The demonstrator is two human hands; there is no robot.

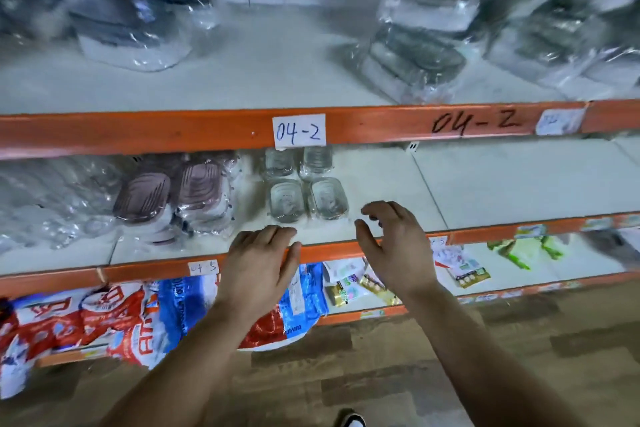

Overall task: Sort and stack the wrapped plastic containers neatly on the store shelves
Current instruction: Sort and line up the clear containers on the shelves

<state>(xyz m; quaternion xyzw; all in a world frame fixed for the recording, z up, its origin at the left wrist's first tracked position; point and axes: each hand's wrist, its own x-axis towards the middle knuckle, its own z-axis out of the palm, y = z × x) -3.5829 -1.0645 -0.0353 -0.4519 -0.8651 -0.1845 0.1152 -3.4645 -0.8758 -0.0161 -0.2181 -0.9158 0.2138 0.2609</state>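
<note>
Held nothing in left hand (263,262) or right hand (393,246), both released; hovered just short of four small clear film-wrapped plastic containers (325,199)

Both bare forearms reach forward from the near edge, drawing closer toward the middle. The left hand (263,262) lies palm down, fingers straight and close together, thumb out to the right. The right hand (391,246), just beside it but apart, is tilted, fingers loosely curled and spread, holding nothing.
</note>
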